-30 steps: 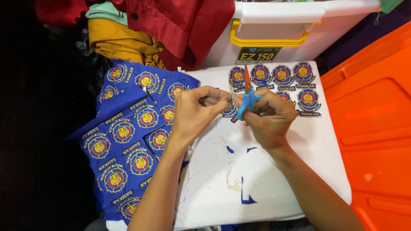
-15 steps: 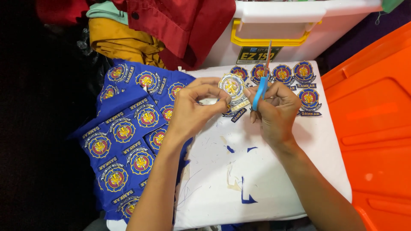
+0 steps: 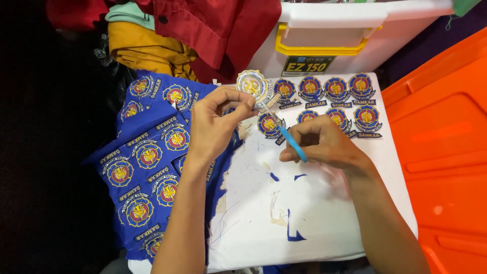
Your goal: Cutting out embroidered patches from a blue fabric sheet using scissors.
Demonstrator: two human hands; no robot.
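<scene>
Patch (image 3: 252,84) — pinched at its lower edge by left hand (image 3: 215,124) fingertips, lying at 1 o'clock of that grip — right hand (image 3: 322,144) closed around blue-handled scissors (image 3: 289,136), tips at the patch, above the white board (image 3: 314,223).

blue cloth (image 3: 147,152) with gold-red emblems — blue-handled scissors (image 3: 291,142), orange bin (image 3: 446,142), yellow-latched white box (image 3: 355,30).

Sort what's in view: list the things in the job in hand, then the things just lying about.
In hand: left hand pinching a round patch; right hand with blue-handled scissors; blue patch sheet; cut patches.

Lying about: red garment; yellow cloth; white bin; orange lid.
</scene>
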